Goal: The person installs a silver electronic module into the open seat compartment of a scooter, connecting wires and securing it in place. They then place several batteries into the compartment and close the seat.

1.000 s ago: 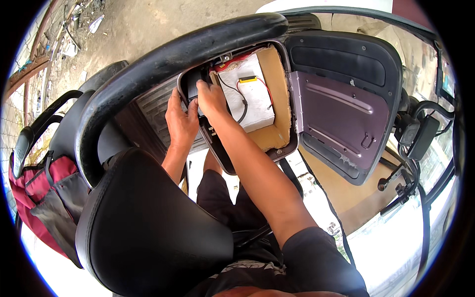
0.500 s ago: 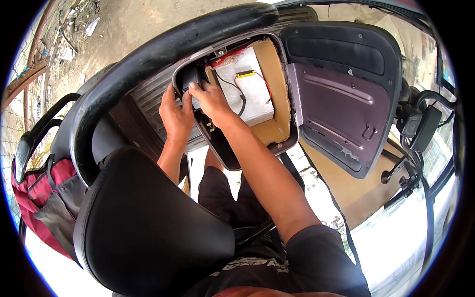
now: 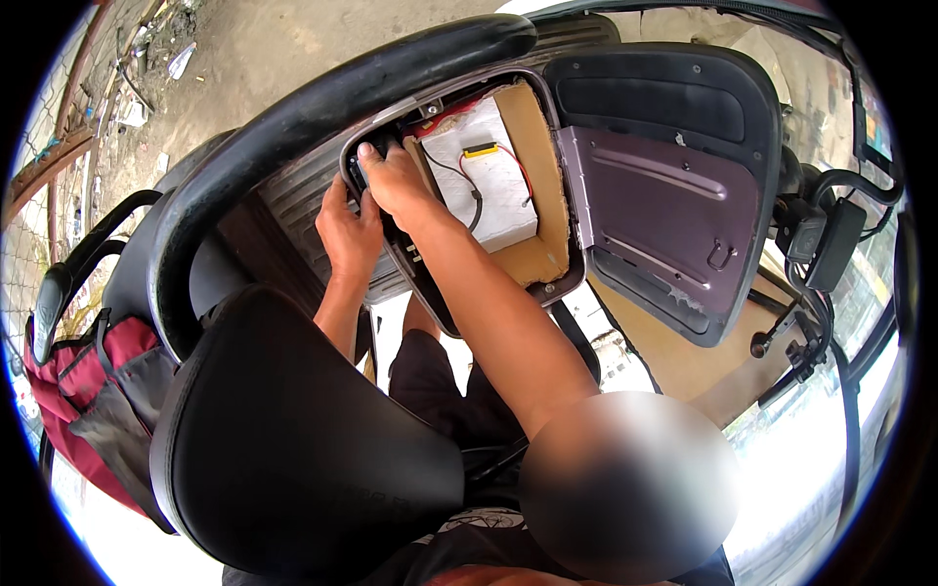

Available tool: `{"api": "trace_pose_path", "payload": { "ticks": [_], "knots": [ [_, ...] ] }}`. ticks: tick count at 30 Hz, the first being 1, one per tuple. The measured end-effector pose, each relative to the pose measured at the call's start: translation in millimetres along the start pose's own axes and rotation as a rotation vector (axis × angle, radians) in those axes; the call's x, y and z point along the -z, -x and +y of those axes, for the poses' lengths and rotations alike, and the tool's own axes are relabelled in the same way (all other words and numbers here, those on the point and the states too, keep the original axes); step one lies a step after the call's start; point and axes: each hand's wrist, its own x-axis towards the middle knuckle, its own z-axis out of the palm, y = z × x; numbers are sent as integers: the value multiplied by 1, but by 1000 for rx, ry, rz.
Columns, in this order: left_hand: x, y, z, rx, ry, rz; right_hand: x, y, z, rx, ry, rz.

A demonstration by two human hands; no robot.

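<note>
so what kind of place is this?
Probably outdoors, at a small vehicle under repair. Bare dirt ground with litter lies beyond it, a black seat is in front, and both hands work at an opened compartment with loose wires and its door swung wide.

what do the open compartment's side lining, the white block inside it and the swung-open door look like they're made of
Side lining: seemingly bare plywood or fibreboard, matte tan with a raw edge. White block: possibly rigid foam, dull and slightly grainy. Open door: moulded plastic, dark with a purplish inner panel and a soft sheen.
</note>
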Motion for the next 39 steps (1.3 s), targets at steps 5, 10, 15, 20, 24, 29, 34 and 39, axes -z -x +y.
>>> {"api": "trace_pose_path", "payload": {
  "ticks": [5, 10, 15, 20, 24, 29, 34, 39],
  "knots": [
    [-1, -1, 0, 44, 92, 46, 1, -2, 0, 70, -1, -31],
    [-3, -6, 10, 116, 13, 58, -3, -2, 0, 114, 70, 26],
    [-3, -6, 12, 116, -33, 64, -3, 1, 1, 125, 91, 27],
    [-2, -8, 10, 104, -76, 90, -5, 2, -4, 91, 126, -1],
    [-2, -7, 9, 110, -81, 83, -4, 3, -6, 101, 190, -5],
    [-4, -8, 8, 52, -61, 112, 2, 2, -2, 121, 298, -58],
    [1, -3, 12, 99, -66, 51, 1, -3, 11, 162, 333, -73],
    [5, -1, 7, 151, -18, 18, 7, -4, 12, 198, 182, -153]
  ]
}}
